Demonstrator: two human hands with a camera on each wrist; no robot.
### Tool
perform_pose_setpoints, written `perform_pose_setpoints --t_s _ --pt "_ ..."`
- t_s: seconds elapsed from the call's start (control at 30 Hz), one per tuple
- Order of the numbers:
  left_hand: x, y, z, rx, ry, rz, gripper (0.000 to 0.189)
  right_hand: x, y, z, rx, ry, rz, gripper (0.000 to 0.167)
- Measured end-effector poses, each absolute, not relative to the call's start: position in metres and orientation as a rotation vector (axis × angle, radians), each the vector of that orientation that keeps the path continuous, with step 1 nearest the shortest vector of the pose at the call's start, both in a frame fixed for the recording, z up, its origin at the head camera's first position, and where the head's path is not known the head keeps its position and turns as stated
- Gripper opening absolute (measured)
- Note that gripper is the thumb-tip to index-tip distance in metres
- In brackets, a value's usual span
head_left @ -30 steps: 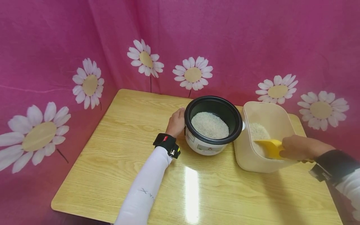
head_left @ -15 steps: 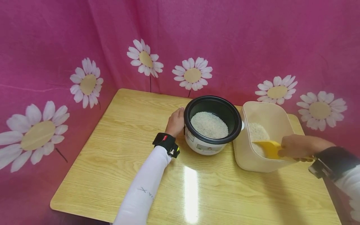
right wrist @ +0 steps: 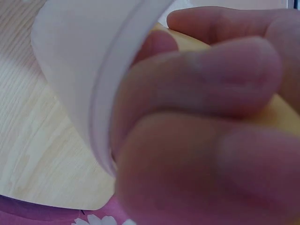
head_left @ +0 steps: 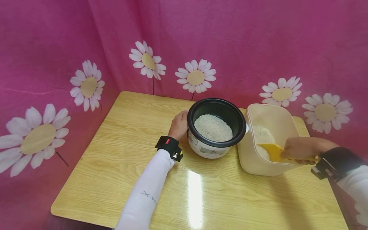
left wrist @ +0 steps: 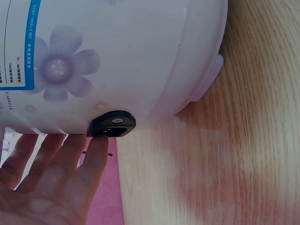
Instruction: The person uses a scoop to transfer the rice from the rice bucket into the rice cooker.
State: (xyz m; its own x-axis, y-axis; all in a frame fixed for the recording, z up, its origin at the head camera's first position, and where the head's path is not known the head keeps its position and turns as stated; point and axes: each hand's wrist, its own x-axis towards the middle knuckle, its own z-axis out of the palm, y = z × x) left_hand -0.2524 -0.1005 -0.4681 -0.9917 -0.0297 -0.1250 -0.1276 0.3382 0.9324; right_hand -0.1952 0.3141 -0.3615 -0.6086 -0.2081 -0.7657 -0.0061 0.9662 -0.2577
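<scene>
A white rice cooker (head_left: 212,152) with a black inner pot stands mid-table, white rice (head_left: 213,128) lying in the pot. My left hand (head_left: 179,125) rests against the cooker's left side. In the left wrist view its fairly straight fingers (left wrist: 96,157) touch the wall, one tip at the black power socket (left wrist: 115,124). To the cooker's right stands a cream plastic bin (head_left: 251,163) with more rice (head_left: 263,134) inside. My right hand (head_left: 299,148) grips the handle of a yellow scoop (head_left: 271,151), whose blade is down in the bin at the rice. Curled fingers (right wrist: 187,79) show at the bin's rim.
Both vessels stand close together near the back edge of the wooden table (head_left: 120,153). A pink curtain (head_left: 235,41) with white daisies hangs right behind and to the left of the table.
My right hand and the scoop have shifted slightly left at the bin, and more of the handle shows. The left hand keeps its place on the rice cooker.
</scene>
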Motion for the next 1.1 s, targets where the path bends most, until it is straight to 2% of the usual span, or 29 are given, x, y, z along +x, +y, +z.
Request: perform_pose_setpoints --t_s 1.1 --pt "-0.248 -0.1 -0.464 -0.151 2.498 1.77 0.055 -0.205 0.313 -0.377 -0.081 2.108 -0.532 0.038"
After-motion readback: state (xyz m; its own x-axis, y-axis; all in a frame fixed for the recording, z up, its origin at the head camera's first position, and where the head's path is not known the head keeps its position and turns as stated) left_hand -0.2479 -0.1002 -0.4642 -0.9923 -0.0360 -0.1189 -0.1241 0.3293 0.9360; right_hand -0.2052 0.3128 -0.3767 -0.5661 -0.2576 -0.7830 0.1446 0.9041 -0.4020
